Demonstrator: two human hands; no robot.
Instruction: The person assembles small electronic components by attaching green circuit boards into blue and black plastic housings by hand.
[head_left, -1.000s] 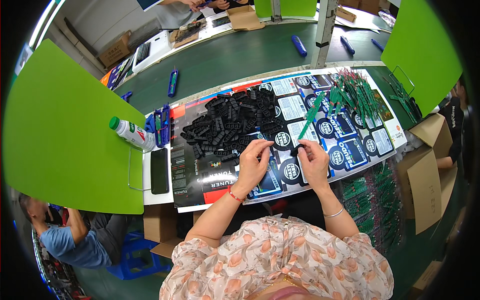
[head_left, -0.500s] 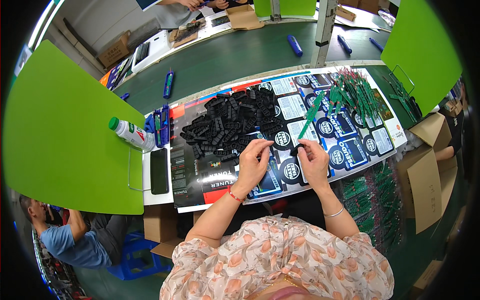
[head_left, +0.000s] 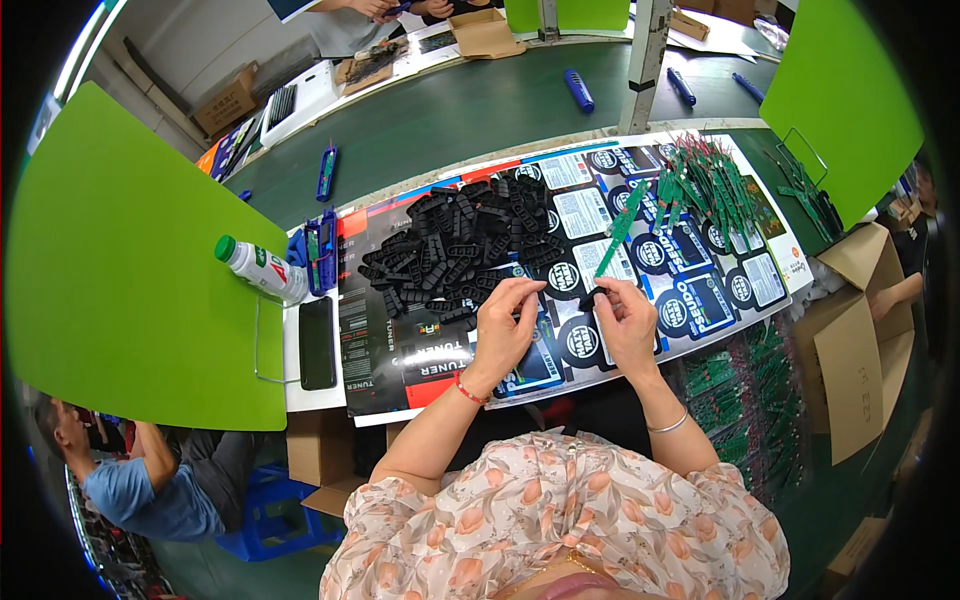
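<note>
My left hand (head_left: pixel 508 322) is closed in a pinch over the printed sheets, just below the heap of black plastic pieces (head_left: pixel 460 240). Whatever its fingertips hold, if anything, is too small to make out. A hand's width to the right, my right hand (head_left: pixel 626 320) pinches a small black plastic piece (head_left: pixel 591 298) between thumb and fingers. Just beyond that hand lies a green circuit board strip (head_left: pixel 622 232), slanting away toward a pile of similar green boards (head_left: pixel 708 195) with thin red wires.
Green partitions (head_left: pixel 140 270) flank the table. On the left stand a white bottle (head_left: pixel 262 270), a phone (head_left: pixel 318 343) and blue casings (head_left: pixel 322 255). Beyond runs a green conveyor (head_left: pixel 450 110) carrying blue devices. An open carton (head_left: pixel 850 370) is at right; a person (head_left: pixel 150 480) sits at lower left.
The blue devices on the conveyor have shifted slightly left and nearer. My hands stay almost in place. At the right, another person's arm has moved over the carton.
</note>
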